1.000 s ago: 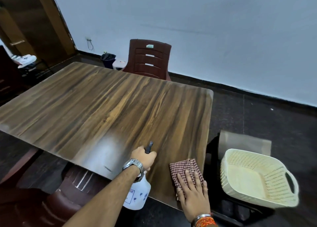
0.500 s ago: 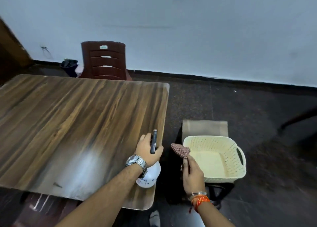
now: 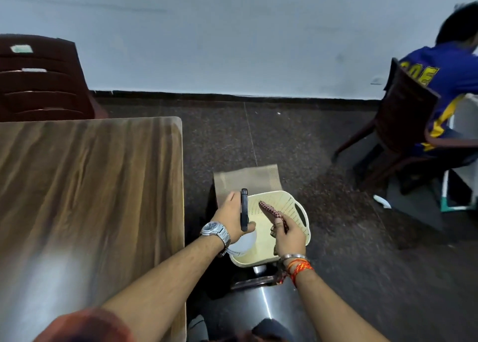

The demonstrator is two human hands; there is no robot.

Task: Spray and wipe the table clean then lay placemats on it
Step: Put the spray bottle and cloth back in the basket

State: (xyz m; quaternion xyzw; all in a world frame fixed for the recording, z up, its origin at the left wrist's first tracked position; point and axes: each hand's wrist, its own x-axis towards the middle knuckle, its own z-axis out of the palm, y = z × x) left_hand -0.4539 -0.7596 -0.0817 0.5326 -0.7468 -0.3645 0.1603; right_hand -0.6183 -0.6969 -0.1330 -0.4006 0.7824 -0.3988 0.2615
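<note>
Head view: the only writing is a row of yellow letters on the back of the blue shirt of a seated person [image 3: 445, 83] at the far right. The letters are cut off and blurred, so I cannot read them with certainty. A pale sticker [image 3: 22, 49] on the dark red chair [image 3: 44, 88] behind the counter [image 3: 90, 186] is too blurred to read.

The left hand [image 3: 232, 218], with a wristwatch [image 3: 216, 231] on its wrist, reaches forward just past the counter's right edge. Its fingers are curled round the dark head of the spray bottle [image 3: 244, 240], whose white body hangs over the near left corner of the cream basket [image 3: 301, 212]. The right hand [image 3: 289, 234], with orange threads [image 3: 298, 265] at the wrist, is held over the basket and pinches the checked cloth [image 3: 271, 211], which sticks forward above the basket's inside. The tan placemats [image 3: 248, 178] show just beyond the basket's far rim, off the counter.
</note>
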